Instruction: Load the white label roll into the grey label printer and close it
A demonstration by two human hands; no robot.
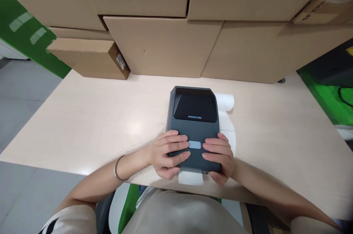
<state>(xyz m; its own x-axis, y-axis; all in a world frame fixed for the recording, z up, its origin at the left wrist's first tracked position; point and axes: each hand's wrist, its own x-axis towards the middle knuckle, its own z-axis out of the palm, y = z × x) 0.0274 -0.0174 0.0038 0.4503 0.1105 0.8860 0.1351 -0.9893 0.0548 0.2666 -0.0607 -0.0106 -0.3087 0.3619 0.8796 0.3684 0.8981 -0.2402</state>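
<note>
A dark grey label printer (194, 129) with a glossy black window and a pale blue button sits on the table near its front edge. My left hand (171, 155) grips its left front corner, fingers on the top cover and thumb at the front edge. On the opposite corner, my right hand (220, 157) grips it the same way. White label paper (191, 178) sticks out of the printer's front. Behind its right side lies a white paper roll (225, 101), with a loose strip (228, 131) curving along the printer's right flank. The undersides of both palms are hidden.
Large cardboard boxes (162, 46) are stacked along the back of the table (110, 112). A smaller carton (85, 59) with a label stands at the back left. Green surfaces show beyond both sides, and grey floor tiles (24, 83) lie to the left.
</note>
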